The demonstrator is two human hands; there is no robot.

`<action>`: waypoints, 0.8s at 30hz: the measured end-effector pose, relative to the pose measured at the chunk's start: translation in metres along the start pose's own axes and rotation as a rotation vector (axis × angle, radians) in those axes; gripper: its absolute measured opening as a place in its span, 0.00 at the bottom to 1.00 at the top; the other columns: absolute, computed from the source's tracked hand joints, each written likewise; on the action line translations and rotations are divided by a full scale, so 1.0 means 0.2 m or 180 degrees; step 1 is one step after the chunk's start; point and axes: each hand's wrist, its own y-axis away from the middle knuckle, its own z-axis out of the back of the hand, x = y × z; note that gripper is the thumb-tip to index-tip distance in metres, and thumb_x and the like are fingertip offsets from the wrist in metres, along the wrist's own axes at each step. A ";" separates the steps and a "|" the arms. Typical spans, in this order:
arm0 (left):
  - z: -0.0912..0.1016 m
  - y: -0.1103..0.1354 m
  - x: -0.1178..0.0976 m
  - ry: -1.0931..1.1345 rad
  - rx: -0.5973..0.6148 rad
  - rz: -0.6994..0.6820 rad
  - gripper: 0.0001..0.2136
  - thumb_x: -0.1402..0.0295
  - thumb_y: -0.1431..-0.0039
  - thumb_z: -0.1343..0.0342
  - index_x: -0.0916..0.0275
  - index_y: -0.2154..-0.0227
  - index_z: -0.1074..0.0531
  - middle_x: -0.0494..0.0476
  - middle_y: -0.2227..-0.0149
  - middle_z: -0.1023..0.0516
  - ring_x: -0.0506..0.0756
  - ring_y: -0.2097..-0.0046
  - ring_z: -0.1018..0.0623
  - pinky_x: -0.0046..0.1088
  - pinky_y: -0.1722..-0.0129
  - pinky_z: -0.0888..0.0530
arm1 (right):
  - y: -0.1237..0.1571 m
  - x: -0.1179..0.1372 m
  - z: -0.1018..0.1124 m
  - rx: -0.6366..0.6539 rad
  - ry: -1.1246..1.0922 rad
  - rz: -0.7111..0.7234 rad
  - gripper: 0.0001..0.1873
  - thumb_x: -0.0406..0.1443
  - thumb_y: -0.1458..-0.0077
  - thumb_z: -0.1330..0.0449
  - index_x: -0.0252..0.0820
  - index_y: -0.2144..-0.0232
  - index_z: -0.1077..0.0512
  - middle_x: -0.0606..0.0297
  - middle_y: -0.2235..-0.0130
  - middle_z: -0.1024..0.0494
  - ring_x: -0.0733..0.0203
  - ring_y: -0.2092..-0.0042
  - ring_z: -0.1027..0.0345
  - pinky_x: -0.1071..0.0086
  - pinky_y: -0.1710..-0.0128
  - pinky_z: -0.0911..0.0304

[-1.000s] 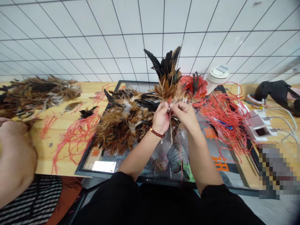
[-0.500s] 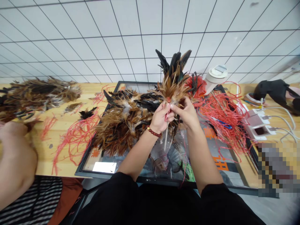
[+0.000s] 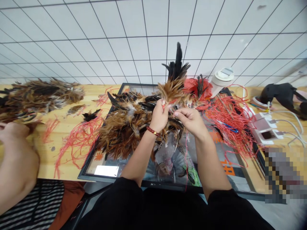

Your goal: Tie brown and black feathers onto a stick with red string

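My left hand (image 3: 159, 117) is closed round the base of an upright bunch of brown and black feathers (image 3: 173, 83), held above a heap of loose feathers (image 3: 127, 124). A red bead bracelet sits on that wrist. My right hand (image 3: 189, 118) is just to the right of it, fingers pinched together; what it pinches is too small to name, though a thin red string (image 3: 186, 153) hangs below it. Both hands hover over a black-framed glass picture (image 3: 107, 169) lying flat on the wooden table (image 3: 64, 166).
Tangled red strings (image 3: 227, 118) cover the frame's right side, with blue-handled scissors (image 3: 227, 126) among them. A white cup (image 3: 222, 78) stands behind. A power strip and cables (image 3: 266, 127) lie at right. Another person's arm (image 3: 16, 166) works near a second feather pile (image 3: 40, 95) at left.
The bunch has turned in my left hand, so fewer black tips fan out on top. My right hand has drawn slightly away from the left, down and to the right.
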 end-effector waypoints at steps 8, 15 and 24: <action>0.00 0.08 -0.10 -0.2735 0.1065 -0.0580 0.11 0.70 0.33 0.58 0.66 0.52 0.37 0.68 0.55 0.27 0.60 0.57 0.22 0.36 0.59 0.27 | 0.03 0.06 0.03 -0.0004 0.0271 -0.0040 0.14 0.41 0.43 0.43 0.38 0.71 0.23 0.64 0.70 0.22 0.62 0.67 0.32 0.69 0.62 0.38; 0.08 0.15 -0.17 -0.4417 0.1673 -0.1728 0.18 0.71 0.31 0.65 0.65 0.44 0.38 0.66 0.59 0.29 0.60 0.62 0.22 0.32 0.70 0.29 | 0.00 -0.06 0.11 0.0113 -0.0095 -0.0571 0.16 0.46 0.49 0.39 0.37 0.73 0.25 0.65 0.74 0.26 0.66 0.72 0.37 0.71 0.69 0.41; 0.18 0.19 -0.25 -0.4797 0.2711 -0.3255 0.22 0.77 0.35 0.64 0.58 0.42 0.37 0.63 0.61 0.27 0.55 0.68 0.24 0.29 0.76 0.36 | -0.01 -0.07 0.10 0.0343 -0.0371 -0.0792 0.19 0.48 0.56 0.33 0.36 0.77 0.26 0.66 0.76 0.27 0.68 0.74 0.40 0.72 0.73 0.44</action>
